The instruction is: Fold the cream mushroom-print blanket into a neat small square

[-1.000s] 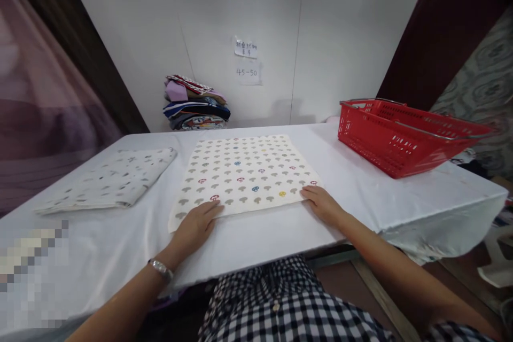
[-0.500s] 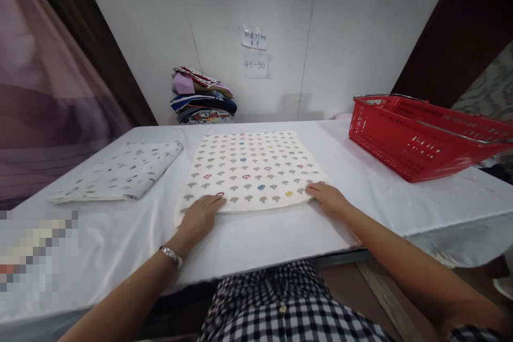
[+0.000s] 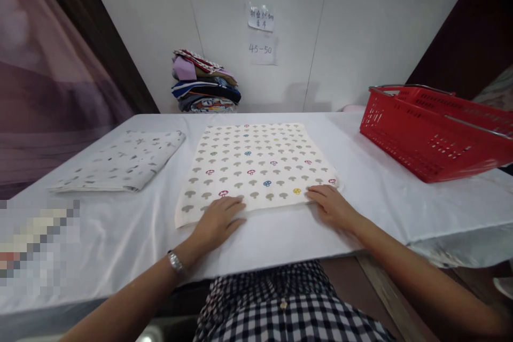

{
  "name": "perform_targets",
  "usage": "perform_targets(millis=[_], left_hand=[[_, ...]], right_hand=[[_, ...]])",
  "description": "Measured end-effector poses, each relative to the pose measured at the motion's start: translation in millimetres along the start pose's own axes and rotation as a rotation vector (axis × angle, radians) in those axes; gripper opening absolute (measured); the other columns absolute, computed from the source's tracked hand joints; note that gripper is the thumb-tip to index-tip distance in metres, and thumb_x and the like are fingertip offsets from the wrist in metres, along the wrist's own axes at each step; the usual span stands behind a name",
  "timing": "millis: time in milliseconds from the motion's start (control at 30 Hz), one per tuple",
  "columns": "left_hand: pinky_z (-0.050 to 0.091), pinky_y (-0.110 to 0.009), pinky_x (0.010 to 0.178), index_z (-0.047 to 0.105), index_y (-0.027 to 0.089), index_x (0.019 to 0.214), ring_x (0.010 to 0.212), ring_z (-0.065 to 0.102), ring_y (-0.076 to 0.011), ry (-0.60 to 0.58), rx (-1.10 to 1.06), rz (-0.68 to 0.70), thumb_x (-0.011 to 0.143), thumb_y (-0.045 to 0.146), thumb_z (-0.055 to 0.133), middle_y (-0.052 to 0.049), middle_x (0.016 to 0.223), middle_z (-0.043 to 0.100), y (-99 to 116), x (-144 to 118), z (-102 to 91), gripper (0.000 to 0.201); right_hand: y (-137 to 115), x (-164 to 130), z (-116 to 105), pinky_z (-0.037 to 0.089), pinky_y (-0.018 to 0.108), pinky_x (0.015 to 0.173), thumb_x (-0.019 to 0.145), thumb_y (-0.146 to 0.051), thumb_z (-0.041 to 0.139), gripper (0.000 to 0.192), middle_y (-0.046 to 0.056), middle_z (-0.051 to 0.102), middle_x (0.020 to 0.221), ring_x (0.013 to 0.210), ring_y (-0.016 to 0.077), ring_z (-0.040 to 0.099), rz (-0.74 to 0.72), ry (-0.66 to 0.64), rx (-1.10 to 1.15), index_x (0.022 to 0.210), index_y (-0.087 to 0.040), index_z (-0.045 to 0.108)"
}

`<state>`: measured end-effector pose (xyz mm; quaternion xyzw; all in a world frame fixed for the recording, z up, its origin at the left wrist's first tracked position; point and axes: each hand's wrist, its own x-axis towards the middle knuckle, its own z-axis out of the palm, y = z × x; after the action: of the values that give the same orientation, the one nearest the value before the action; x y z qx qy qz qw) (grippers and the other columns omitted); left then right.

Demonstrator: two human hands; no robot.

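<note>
Mushroom-print cloth (image 3: 256,163) is lying flat on the white desk (image 3: 120,230), and we are taking it as our landmark for everything else.

Well to the left of the cloth, a folded speckled cloth (image 3: 122,162) is resting on the same desk, apart from it. Behind the cloth's far left corner, a stack of folded fabrics (image 3: 205,83) is sitting against the wall, with two paper notes (image 3: 261,32) taped above the cloth's far edge.

At the cloth's near edge, left of its middle, our left hand (image 3: 218,222) is lying palm down, fingers flat and spread, its grip closing on nothing; the fingertips are just overlapping the hem. Compared with a second ago, this hand is sitting a little further toward the middle of the near edge, so the near left corner is now lying uncovered. A wristwatch (image 3: 175,262) is showing on that arm.

At the cloth's near right corner, our right hand (image 3: 332,206) is pressing down in the same flat, open way, holding nothing, fingertips touching the hem much as before.

The cloth itself is keeping its place and shape while our view is shifting slightly, so we are judging that the hands are smoothing the near edge, not lifting it.

Well to the right of the cloth, a red basket (image 3: 435,133) is standing on the desk, apart from it.
</note>
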<state>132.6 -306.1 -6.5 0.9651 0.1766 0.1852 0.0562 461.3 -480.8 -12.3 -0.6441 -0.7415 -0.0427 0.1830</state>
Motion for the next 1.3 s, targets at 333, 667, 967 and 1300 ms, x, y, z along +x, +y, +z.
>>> perform_targets(millis=[333, 667, 967, 1300], left_hand=[[0.044, -0.033, 0.076, 0.064, 0.019, 0.093, 0.086, 0.053, -0.0175, -0.032, -0.147, 0.029, 0.091, 0.027, 0.041, -0.005, 0.089, 0.062, 36.6, 55.0, 19.8, 0.024], [0.046, -0.035, 0.077, 0.059, 0.020, 0.107, 0.087, 0.055, -0.0167, 0.027, -0.206, -0.014, 0.092, 0.022, 0.037, -0.004, 0.092, 0.064, 32.0, 51.2, 26.1, 0.027], [0.048, -0.036, 0.081, 0.055, 0.021, 0.109, 0.092, 0.057, -0.0167, 0.054, -0.196, -0.011, 0.086, 0.010, 0.037, -0.003, 0.102, 0.064, 32.2, 47.6, 27.6, 0.032], [0.045, -0.040, 0.084, 0.059, 0.021, 0.105, 0.103, 0.052, -0.0211, 0.013, -0.059, 0.033, 0.089, 0.023, 0.041, -0.007, 0.118, 0.056, 37.9, 46.5, 29.2, 0.024]], right_hand=[[-41.6, 54.3, 20.0, 0.045, 0.038, 0.081, 0.087, -0.023, 0.049, 0.022, 0.007, 0.062, 0.106, 0.096, 0.0205, 0.054, -0.159, 0.000, 0.163, 0.104, -0.022, 0.063], [-33.3, 49.0, 33.5, 0.046, 0.036, 0.078, 0.091, -0.023, 0.043, 0.025, 0.006, 0.065, 0.099, 0.092, 0.0185, 0.057, -0.087, 0.097, 0.291, 0.108, -0.023, 0.061], [-35.5, 49.8, 29.5, 0.047, 0.037, 0.078, 0.091, -0.024, 0.042, 0.026, 0.006, 0.065, 0.098, 0.091, 0.0187, 0.057, -0.071, 0.094, 0.316, 0.108, -0.023, 0.061], [-40.0, 48.9, 29.1, 0.048, 0.035, 0.076, 0.092, -0.023, 0.041, 0.025, 0.006, 0.064, 0.097, 0.090, 0.0184, 0.057, -0.098, 0.179, 0.288, 0.108, -0.023, 0.060]])
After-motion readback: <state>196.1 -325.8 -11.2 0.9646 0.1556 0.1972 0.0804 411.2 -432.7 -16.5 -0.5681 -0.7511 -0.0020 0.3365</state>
